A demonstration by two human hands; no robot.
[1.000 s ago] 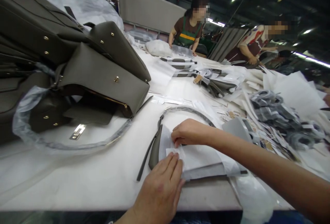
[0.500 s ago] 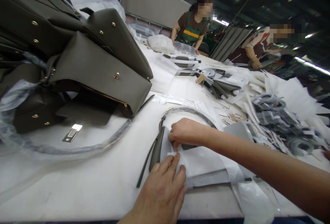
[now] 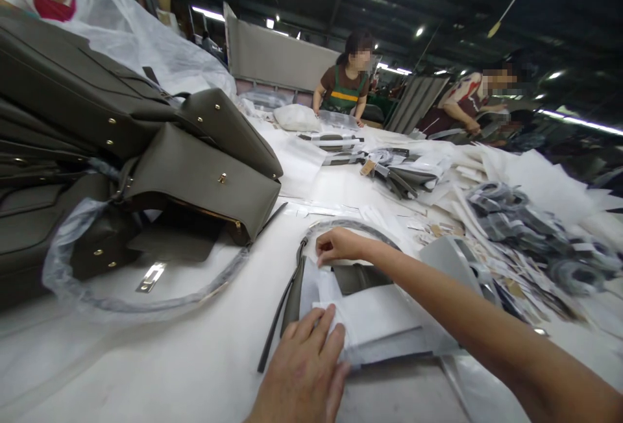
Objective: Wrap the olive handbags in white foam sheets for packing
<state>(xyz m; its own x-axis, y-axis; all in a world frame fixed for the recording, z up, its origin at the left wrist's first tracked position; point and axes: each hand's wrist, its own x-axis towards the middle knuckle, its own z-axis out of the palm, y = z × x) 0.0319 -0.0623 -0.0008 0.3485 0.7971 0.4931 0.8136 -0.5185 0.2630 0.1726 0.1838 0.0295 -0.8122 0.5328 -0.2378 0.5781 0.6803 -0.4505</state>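
Observation:
A dark grey-green bag (image 3: 357,277) lies in front of me, largely covered by white wrapping paper (image 3: 389,313). My left hand (image 3: 309,358) rests on the paper near the bag's left end, fingers spread and flat. Just above it, my right hand (image 3: 335,246) is closed in a pinch at the upper left edge of the paper; what its fingertips hold is too small to make out. A wrapped curved handle (image 3: 357,223) arches behind the right hand. Dark straps (image 3: 279,313) hang down at the bag's left side.
Large grey-green bags (image 3: 204,170) are piled at the left, with a plastic-wrapped handle (image 3: 146,306) looping forward. Wrapped straps (image 3: 506,215) and white paper sheets (image 3: 540,170) lie at the right. One person (image 3: 343,85) stands behind the table, another (image 3: 467,105) farther right.
The view has tilted upward. My right hand has risen away from my left hand, and more of the dark bag shows between them. My left hand stays flat on the paper.

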